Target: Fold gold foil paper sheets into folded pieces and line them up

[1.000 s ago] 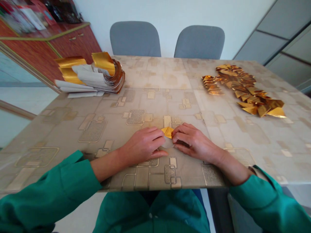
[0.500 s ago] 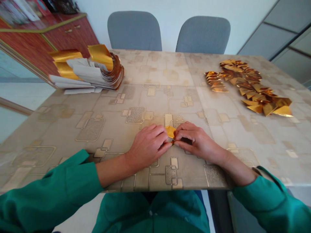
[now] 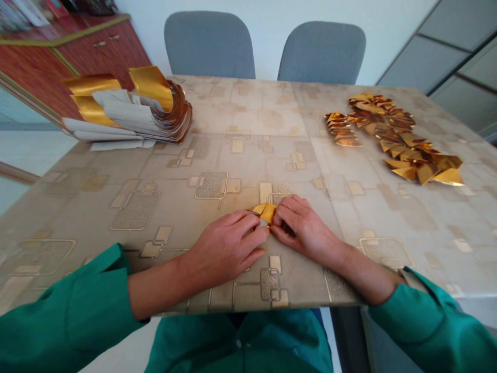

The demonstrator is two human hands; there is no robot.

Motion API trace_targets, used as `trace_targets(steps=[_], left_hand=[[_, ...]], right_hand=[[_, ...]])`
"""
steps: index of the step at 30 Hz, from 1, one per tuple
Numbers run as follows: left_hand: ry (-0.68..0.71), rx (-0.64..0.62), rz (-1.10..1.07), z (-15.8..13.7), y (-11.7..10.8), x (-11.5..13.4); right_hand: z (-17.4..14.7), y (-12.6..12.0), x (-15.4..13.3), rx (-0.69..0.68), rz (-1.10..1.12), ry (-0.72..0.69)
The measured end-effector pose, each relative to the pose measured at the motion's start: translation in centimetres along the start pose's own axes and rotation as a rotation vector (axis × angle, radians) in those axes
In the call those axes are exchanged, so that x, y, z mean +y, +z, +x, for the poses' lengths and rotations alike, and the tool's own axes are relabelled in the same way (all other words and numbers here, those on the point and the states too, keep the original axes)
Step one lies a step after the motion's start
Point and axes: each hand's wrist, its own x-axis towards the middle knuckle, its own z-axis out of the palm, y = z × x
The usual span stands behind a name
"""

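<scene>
Folded gold foil paper (image 3: pixel 267 211) is held at near centre, over the patterned tablecloth (image 3: pixel 248 166). It is pinched on the left by the left hand (image 3: pixel 225 246), on the right by the right hand (image 3: pixel 305 225). Folded gold foil pieces (image 3: pixel 407 147) are heaped far right; bent paper stack (image 3: pixel 155 122) laid far left. Beyond it, reddish wooden cabinet (image 3: pixel 101 65) is closed, contents hidden; blurred items (image 3: pixel 27 10) are set on top.

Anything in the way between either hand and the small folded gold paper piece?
Nothing visible. Fingers of the left hand and right hand meet the small folded gold paper piece from opposite sides. The bent stack of gold-and-white paper sheets and the shiny folded gold paper pile lie well clear.
</scene>
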Motion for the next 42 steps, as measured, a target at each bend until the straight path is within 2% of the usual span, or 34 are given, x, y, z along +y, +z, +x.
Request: trace_targets(steps=[7,23,37,42], left_hand=[[0.009,-0.113,0.018,-0.5,-0.4,0.2],[0.034,-0.138,0.018,-0.4,-0.5,0.4],[0.050,-0.147,0.027,-1.2,-0.7,0.4],[0.040,-0.148,0.012,-1.1,-0.8,0.2]], right_hand=[[-0.1,0.1,-0.1,-0.031,-0.036,0.025],[-0.2,0.4,0.0,-0.053,-0.074,0.056],[-0.5,-0.6,0.7,-0.146,0.023,0.009],[-0.7,-1.1,0.9,-0.176,0.026,-0.072]])
